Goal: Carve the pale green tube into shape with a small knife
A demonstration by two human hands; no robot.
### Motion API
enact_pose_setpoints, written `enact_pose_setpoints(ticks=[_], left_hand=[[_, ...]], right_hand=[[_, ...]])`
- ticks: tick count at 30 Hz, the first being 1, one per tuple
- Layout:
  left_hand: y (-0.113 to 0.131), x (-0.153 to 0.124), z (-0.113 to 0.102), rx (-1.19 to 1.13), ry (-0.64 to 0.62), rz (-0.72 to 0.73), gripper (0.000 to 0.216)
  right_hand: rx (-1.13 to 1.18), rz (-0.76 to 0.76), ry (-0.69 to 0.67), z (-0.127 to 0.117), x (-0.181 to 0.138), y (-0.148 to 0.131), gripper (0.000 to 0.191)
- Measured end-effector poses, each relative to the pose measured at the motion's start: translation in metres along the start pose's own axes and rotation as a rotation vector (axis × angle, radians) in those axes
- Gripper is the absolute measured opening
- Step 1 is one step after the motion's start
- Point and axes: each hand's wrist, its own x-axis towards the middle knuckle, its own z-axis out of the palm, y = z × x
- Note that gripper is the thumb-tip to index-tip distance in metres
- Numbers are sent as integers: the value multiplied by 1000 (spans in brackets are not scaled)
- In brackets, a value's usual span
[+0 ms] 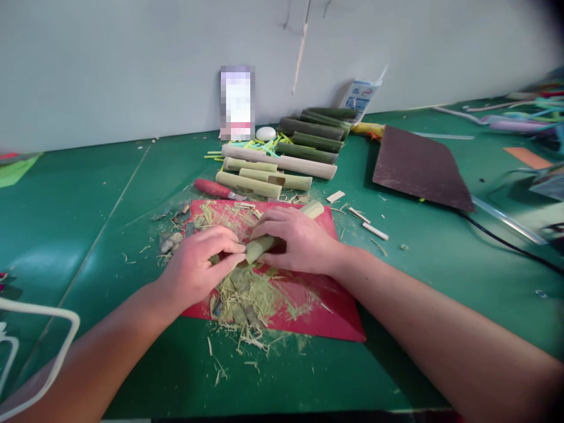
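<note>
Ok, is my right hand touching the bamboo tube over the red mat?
Touching: the head view shows your right hand clasping the tube, fingers across its far side, thumb against its near side.

The bamboo tube [261, 247] I grip over the red mat [343, 317] looks woody, smooth and matt. The mat itself has a smooth, faintly glossy face, strewn with rough, fibrous shavings [247, 294]. Beyond it, I see dark tubes [311, 127] with smooth rind; around it, the green tabletop [132, 205] shines softly.

Pale grey wall [132, 59]; green tabletop [418, 329] against it, thin seam [107, 218] running across left side.
</note>
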Motion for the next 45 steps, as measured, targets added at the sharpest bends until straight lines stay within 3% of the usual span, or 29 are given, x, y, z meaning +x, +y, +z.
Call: enact_pose_setpoints(ticks=[22, 28, 45], left_hand=[[0, 0, 5, 4, 31, -44, 10], [4, 4, -2, 13, -88, -34, 15], [8, 12, -1, 14, -123, -30, 15]], right_hand=[[-8, -7, 0, 1, 1, 1, 27], [23, -13, 5, 1, 1, 2, 25], [54, 30, 9, 2, 4, 1, 24]])
